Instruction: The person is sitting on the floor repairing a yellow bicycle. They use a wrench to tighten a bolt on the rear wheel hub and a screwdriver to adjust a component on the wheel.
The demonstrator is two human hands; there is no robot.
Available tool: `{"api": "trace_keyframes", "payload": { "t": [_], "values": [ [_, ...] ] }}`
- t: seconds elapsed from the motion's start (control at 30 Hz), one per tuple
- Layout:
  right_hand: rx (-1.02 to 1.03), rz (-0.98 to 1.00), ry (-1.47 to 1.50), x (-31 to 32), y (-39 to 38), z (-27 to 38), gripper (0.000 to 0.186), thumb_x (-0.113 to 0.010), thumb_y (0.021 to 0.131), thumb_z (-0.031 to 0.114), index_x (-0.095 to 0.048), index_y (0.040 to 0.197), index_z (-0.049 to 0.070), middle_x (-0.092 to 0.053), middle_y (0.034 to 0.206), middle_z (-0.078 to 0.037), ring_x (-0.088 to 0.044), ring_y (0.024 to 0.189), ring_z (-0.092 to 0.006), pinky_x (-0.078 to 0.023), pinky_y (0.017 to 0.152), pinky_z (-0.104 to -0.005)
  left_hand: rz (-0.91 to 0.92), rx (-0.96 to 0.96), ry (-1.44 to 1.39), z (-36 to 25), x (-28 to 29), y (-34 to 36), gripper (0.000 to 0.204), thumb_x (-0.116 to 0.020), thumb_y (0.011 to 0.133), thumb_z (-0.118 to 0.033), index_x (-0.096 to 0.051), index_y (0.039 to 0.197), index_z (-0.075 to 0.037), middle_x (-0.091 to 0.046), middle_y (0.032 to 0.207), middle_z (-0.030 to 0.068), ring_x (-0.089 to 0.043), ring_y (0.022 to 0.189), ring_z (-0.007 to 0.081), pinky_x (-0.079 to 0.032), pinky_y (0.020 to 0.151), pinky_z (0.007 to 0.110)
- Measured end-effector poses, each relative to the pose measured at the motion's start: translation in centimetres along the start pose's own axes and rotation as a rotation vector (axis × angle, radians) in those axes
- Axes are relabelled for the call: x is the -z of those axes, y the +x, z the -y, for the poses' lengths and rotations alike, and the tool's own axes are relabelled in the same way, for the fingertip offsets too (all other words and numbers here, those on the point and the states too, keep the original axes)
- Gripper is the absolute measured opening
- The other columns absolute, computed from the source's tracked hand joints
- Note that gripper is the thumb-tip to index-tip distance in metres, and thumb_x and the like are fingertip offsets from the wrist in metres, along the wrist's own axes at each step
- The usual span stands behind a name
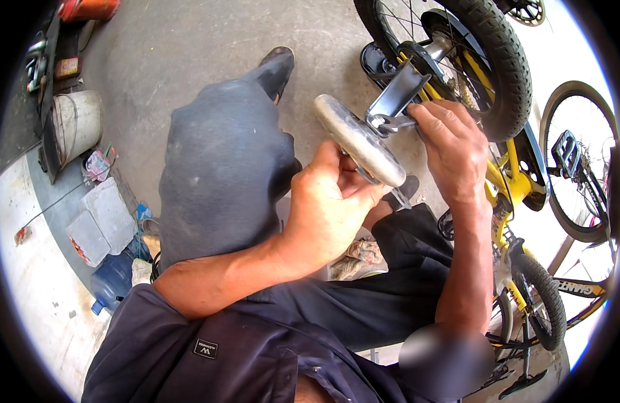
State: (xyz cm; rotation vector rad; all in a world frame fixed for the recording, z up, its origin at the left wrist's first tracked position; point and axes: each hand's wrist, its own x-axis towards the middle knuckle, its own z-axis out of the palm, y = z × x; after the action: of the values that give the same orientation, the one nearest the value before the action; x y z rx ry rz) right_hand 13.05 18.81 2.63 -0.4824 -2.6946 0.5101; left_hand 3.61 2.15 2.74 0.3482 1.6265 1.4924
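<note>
My left hand (333, 195) is closed around the lower side of a small training wheel (353, 134) with a worn whitish tyre. Below the wheel, a flat metal end (400, 198) pokes out beside my left fingers; its kind is unclear. A black angled bracket (398, 88) joins the wheel to the area by the yellow bicycle's knobbly-tyred wheel (508, 67). My right hand (451, 144) grips an open-ended wrench (394, 125), its jaw at the bolt between bracket and wheel. Most of the wrench's handle is hidden by my right fingers.
The yellow bicycle frame (518, 181) lies close at my right, with more bicycles beyond, one showing a thin-tyred wheel (578, 161). At left are a whitish bucket (77, 124), grey blocks (108, 215) and a blue water bottle (113, 282). My bent knee (219, 161) is beside my left arm.
</note>
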Motion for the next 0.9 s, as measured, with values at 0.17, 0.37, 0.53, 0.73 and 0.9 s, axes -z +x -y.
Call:
{"api": "trace_keyframes", "payload": {
  "t": [0.17,0.37,0.53,0.73,0.9],
  "values": [
    [-0.039,0.041,0.002,0.3,-0.3,0.4,0.032,-0.067,0.067,-0.006,-0.066,0.097,0.003,-0.067,0.093,-0.012,-0.064,0.089,-0.0291,-0.053,0.076,-0.0366,0.009,0.007,0.013,-0.1,0.0,0.0,0.031,-0.077,0.075,0.000,-0.050,0.090,0.002,-0.057,0.072,0.0005,-0.049,0.061,0.0014,-0.046,0.054,0.020],
    [-0.020,0.025,-0.030,0.4,-0.6,0.5,0.032,-0.063,0.067,-0.005,-0.066,0.098,0.005,-0.066,0.091,-0.009,-0.063,0.086,-0.0268,-0.054,0.071,-0.0372,0.030,0.006,0.008,-0.4,0.0,-0.1,0.031,-0.072,0.078,0.003,-0.050,0.099,0.003,-0.059,0.085,0.0044,-0.054,0.075,0.0065,-0.048,0.067,0.024],
    [-0.044,0.068,-0.060,0.8,-0.7,0.9,0.031,-0.061,0.069,-0.003,-0.064,0.099,0.004,-0.066,0.093,-0.009,-0.062,0.088,-0.0265,-0.053,0.072,-0.0371,0.093,0.049,0.061,-0.5,0.4,-0.1,0.036,-0.064,0.083,0.008,-0.049,0.116,0.004,-0.062,0.110,0.0112,-0.061,0.102,0.0162,-0.051,0.091,0.030],
    [-0.047,0.105,-0.084,1.5,-0.6,1.4,0.031,-0.060,0.068,-0.001,-0.063,0.099,0.003,-0.065,0.094,-0.010,-0.061,0.089,-0.0275,-0.052,0.074,-0.0374,0.004,-0.053,0.053,0.5,0.0,0.0,0.033,-0.076,0.076,-0.001,-0.050,0.095,0.003,-0.060,0.080,0.0054,-0.059,0.069,0.0078,-0.050,0.063,0.025],
    [-0.079,0.138,-0.053,2.1,-0.4,1.9,0.031,-0.061,0.070,-0.008,-0.063,0.099,0.001,-0.065,0.094,-0.013,-0.062,0.089,-0.0304,-0.051,0.076,-0.0393,-0.004,-0.049,0.020,0.6,-0.1,0.0,0.034,-0.077,0.075,-0.003,-0.050,0.094,0.003,-0.063,0.076,0.0067,-0.065,0.068,0.0093,-0.053,0.061,0.025]
  ]
}}
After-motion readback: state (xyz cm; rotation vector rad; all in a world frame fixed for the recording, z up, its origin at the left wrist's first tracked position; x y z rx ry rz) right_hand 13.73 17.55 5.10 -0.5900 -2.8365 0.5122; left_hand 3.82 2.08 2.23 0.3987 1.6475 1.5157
